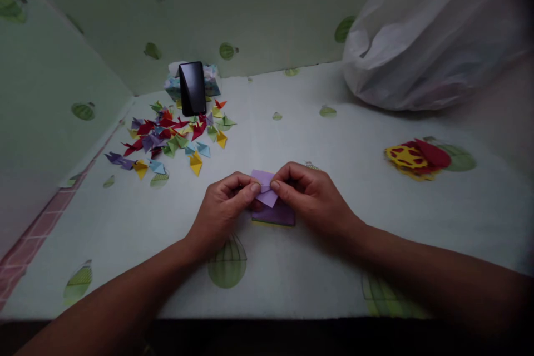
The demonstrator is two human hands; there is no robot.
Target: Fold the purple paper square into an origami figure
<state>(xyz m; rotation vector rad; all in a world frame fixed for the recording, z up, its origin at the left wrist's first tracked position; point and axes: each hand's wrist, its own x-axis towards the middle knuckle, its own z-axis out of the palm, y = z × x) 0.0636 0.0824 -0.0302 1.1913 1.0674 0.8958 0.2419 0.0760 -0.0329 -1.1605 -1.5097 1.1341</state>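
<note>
Between my two hands is a small purple sheet of origami paper (267, 197), partly folded, with a pointed flap hanging toward me. My left hand (228, 200) is closed, pinching the paper's left side between thumb and fingers. On the right side, my right hand (315, 197) pinches the same paper, also closed. Just below it lies a stack of square paper (275, 214), purple on top with a yellow edge showing underneath. My fingers hide parts of the folded sheet.
Many-coloured folded paper birds (167, 136) lie piled at the left. Behind them a black phone (192, 89) leans on a tissue box (212, 79). Red and yellow paper cut-outs (417, 157) lie at the right, and a large white plastic bag (400, 50) stands at the back right.
</note>
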